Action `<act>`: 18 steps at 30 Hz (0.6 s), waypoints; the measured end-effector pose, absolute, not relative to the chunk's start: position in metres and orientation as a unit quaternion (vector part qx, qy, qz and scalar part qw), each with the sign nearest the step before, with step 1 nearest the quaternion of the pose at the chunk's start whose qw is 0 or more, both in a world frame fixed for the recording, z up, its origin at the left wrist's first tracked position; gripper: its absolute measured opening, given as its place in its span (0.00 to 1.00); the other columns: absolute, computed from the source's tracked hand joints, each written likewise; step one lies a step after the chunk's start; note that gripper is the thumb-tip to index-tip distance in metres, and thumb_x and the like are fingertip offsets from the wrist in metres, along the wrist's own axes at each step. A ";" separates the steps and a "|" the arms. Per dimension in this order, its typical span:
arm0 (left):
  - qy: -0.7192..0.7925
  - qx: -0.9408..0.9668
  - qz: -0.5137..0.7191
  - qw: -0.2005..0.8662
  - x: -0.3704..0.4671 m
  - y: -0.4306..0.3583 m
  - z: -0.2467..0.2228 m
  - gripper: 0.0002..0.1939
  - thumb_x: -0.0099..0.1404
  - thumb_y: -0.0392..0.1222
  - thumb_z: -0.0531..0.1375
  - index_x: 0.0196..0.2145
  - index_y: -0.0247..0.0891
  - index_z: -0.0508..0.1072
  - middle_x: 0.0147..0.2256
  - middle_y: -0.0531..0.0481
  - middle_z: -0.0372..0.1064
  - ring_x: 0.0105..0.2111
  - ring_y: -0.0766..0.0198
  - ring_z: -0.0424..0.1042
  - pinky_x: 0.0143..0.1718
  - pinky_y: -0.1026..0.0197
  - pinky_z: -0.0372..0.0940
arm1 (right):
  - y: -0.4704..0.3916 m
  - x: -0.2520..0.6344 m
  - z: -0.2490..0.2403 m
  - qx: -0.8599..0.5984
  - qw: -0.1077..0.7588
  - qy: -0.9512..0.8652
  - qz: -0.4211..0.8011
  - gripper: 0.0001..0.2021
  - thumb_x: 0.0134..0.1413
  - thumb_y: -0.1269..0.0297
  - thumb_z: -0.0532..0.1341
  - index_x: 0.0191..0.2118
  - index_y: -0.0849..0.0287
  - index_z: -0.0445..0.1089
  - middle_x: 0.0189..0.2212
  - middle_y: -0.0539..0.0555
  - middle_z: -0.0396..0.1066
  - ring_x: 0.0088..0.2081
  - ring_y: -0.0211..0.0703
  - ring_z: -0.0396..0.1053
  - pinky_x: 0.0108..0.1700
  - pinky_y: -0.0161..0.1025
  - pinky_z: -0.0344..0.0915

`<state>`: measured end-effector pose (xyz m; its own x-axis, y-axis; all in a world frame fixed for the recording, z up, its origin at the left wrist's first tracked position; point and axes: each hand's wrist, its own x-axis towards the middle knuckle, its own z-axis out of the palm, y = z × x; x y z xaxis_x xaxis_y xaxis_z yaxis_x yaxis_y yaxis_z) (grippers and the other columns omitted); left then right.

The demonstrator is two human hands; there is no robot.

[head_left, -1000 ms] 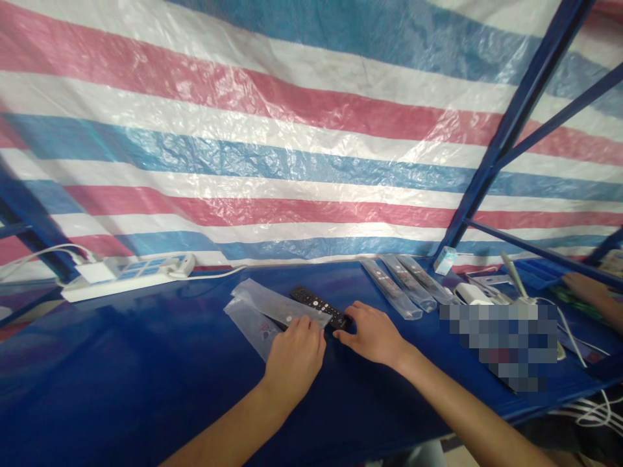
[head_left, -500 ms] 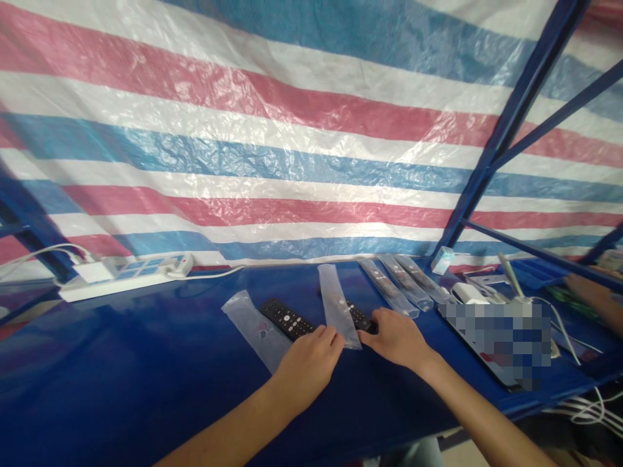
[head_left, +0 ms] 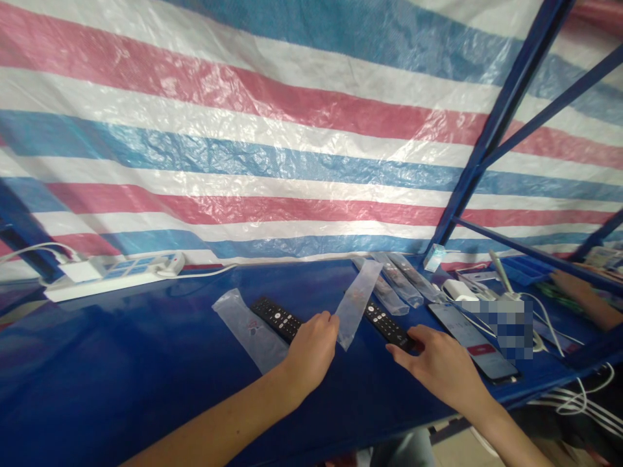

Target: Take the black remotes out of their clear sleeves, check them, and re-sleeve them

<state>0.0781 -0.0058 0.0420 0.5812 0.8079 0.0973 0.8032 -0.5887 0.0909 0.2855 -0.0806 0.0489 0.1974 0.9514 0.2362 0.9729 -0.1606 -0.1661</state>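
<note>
My left hand (head_left: 314, 344) is closed on the edge of a clear plastic bag (head_left: 357, 305), which tilts up to the right. Between the fingers of my right hand (head_left: 433, 357) is the near end of a black remote (head_left: 387, 324), just right of that bag. Left of my left hand, a second black remote (head_left: 277, 316) lies on the blue table (head_left: 146, 363), its near end hidden by the hand. A flat clear bag (head_left: 248, 331) rests beside it.
Bagged remotes (head_left: 402, 279) lie at the back. A phone (head_left: 474, 347), white chargers and cables (head_left: 457, 290) are at the right, a small box (head_left: 434, 257) behind them. A power strip (head_left: 114, 275) stands back left. Another person's hand (head_left: 579, 292) shows far right.
The right remote has moved right and nearer with my right hand, out from behind the bag. The bag in my left hand has swung its far end to the right.
</note>
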 end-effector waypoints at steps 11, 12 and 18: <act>0.516 0.853 0.078 -0.017 0.075 0.008 0.054 0.14 0.66 0.30 0.47 0.38 0.32 0.72 0.35 0.41 0.70 0.37 0.54 0.73 0.39 0.55 0.65 | -0.132 0.317 0.045 -0.753 0.220 -0.619 -0.033 0.20 0.46 0.39 0.57 0.22 0.51 0.66 0.18 0.50 0.68 0.19 0.43 0.67 0.22 0.37 0.58; 0.515 0.854 0.074 -0.011 0.076 0.010 0.052 0.14 0.66 0.30 0.47 0.37 0.32 0.73 0.34 0.41 0.70 0.37 0.54 0.73 0.39 0.55 0.65 | -0.135 0.314 0.043 -0.738 0.214 -0.640 -0.013 0.20 0.47 0.40 0.58 0.21 0.52 0.65 0.19 0.50 0.68 0.19 0.42 0.67 0.22 0.36 0.58; 0.509 0.857 0.079 0.023 0.077 0.015 0.043 0.13 0.67 0.32 0.49 0.34 0.33 0.74 0.34 0.42 0.72 0.36 0.56 0.74 0.39 0.57 0.64 | -0.143 0.284 0.030 -0.695 0.197 -0.692 0.008 0.16 0.49 0.46 0.60 0.21 0.52 0.65 0.21 0.49 0.69 0.22 0.40 0.69 0.24 0.35 0.57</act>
